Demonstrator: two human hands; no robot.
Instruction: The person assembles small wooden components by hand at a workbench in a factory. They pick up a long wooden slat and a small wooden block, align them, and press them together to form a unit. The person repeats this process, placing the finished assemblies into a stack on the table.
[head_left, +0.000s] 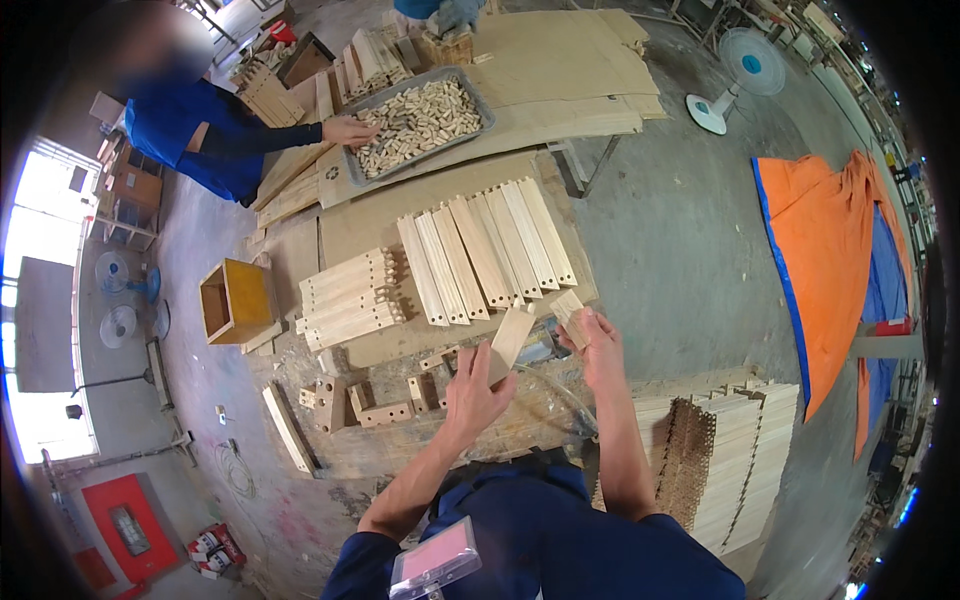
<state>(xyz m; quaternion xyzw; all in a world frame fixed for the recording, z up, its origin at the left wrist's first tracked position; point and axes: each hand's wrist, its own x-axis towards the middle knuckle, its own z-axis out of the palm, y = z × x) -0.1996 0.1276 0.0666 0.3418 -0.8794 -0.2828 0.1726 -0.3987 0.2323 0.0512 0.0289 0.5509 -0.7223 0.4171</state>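
My left hand [474, 400] is closed around a short flat piece of pale wood [511, 345], tilted up and away from me. Small peg-like tips seem to stick out of its far end. A second short wood piece [569, 312] is gripped by my right hand [602, 352], just right of the first and apart from it. Beyond both hands lies a row of long wooden slats [465, 255] with holes in their near ends. Shorter slats [345, 290] with pegs in their ends lie left of that row. Small drilled wood blocks [385, 412] sit near my left hand.
A grey tray [487, 112] of wooden dowels stands at the far side, with a co-worker's hand [350, 131] over it. A yellow box [243, 302] sits at the left edge. Stacked slats [735, 450] stand at my right. A fan [708, 115] is on the floor.
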